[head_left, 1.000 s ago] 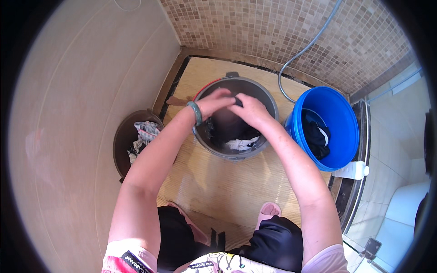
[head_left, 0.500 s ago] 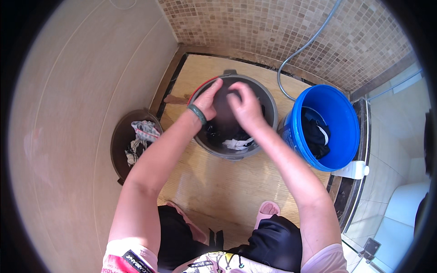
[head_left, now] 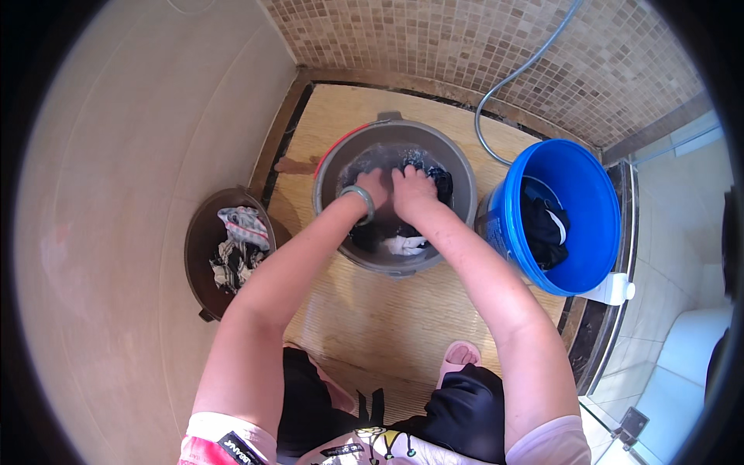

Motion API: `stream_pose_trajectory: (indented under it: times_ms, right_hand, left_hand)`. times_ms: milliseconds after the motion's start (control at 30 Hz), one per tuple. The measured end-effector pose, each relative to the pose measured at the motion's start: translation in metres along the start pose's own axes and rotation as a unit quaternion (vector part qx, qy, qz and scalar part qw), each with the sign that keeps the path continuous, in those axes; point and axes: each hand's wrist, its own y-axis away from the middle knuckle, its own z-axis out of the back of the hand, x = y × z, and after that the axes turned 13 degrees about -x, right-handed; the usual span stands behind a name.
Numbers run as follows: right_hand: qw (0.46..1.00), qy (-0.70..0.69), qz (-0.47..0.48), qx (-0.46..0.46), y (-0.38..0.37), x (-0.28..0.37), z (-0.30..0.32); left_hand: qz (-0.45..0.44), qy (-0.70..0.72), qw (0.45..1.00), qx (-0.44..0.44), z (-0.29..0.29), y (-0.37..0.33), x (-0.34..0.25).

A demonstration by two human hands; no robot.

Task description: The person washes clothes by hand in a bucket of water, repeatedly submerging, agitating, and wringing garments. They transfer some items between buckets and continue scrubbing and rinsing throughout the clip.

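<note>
Down in the head view, both hands are sunk into the grey bucket [head_left: 457,174], which sits just above the picture's centre, toward twelve o'clock. The left hand [head_left: 377,188] and the right hand [head_left: 413,191] lie side by side, touching, knuckles up, pressing on the dark wet laundry [head_left: 436,180] in the water; their fingers curl down into the cloth, but whether they grip it cannot be told. A green bangle [head_left: 361,203] rings the left wrist. A pale piece of cloth [head_left: 403,245] shows under the forearms at the bucket's six o'clock side.

At three o'clock from the grey bucket, just beside it, stands a blue bucket [head_left: 589,182] with dark clothes [head_left: 542,229] inside. At nine o'clock, a little apart, a brown basin [head_left: 198,252] holds patterned garments [head_left: 240,240]. A grey hose [head_left: 511,77] runs up the mosaic wall at one o'clock.
</note>
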Motion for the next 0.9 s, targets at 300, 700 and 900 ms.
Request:
stream_pose_trajectory:
  times_ms: [300,700,900]
  right_hand:
    - [0.983,-0.147,-0.105,0.041,-0.026,-0.012,-0.006]
    - [0.902,-0.251,-0.007,-0.351,-0.011,0.023,0.028]
    - [0.897,-0.347,0.075,-0.263,0.019,0.084,0.055]
  left_hand:
    - [0.169,0.121,0.978,0.02,-0.037,-0.022,0.009]
    - [0.345,0.715,0.594,0.128,0.014,0.011,-0.022]
    - [-0.008,0.79,0.598,0.13,-0.038,-0.015,0.066]
